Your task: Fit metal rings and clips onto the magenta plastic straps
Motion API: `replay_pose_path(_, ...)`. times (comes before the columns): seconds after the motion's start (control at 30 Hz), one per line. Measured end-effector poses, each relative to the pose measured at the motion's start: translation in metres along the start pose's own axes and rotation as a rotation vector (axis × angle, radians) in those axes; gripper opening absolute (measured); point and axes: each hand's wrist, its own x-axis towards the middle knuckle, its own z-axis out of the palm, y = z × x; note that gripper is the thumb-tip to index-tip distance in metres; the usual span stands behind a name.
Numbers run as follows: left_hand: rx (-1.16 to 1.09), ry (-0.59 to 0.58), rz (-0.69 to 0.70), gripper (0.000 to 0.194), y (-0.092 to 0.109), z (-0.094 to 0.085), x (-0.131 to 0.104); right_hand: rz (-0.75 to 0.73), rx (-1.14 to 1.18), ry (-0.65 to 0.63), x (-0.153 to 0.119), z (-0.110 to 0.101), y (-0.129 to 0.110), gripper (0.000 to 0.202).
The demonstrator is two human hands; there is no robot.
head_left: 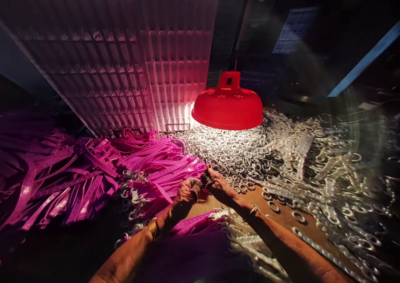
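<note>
My left hand (189, 191) and my right hand (215, 181) meet near the middle, both with dark coverings on some fingers. The fingers of each are closed at the end of a magenta strap (178, 172), but what they pinch is too small to make out. Behind and left of them spreads a pile of magenta straps (93, 172). More magenta straps (200, 224) with pale metal ends lie below my hands, between the forearms. Loose metal rings (246, 185) lie just right of my right hand.
A red lamp (228, 106) hangs low over a heap of metal rings (215, 145). Silvery chain-like strips (312, 191) cover the right side of the brown table (287, 224). A translucent ribbed panel (125, 62) stands at the back left.
</note>
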Motion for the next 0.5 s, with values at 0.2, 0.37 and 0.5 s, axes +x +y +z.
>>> replay_pose_path(0.2, 0.123, 0.036, -0.041, 0.044, 0.008, 0.003, -0.006, -0.083, -0.072, -0.020, 0.000, -0.014, -0.019, 0.028)
replay_pose_path(0.37, 0.179, -0.073, -0.135, 0.039, 0.055, 0.003, -0.046, -0.041, -0.168, -0.321, -0.033, -0.031, -0.064, 0.032)
replay_pose_path(0.5, 0.253, -0.225, -0.336, 0.036, 0.068, 0.001, -0.076, -0.144, -0.391, -0.333, -0.086, -0.025, -0.078, 0.018)
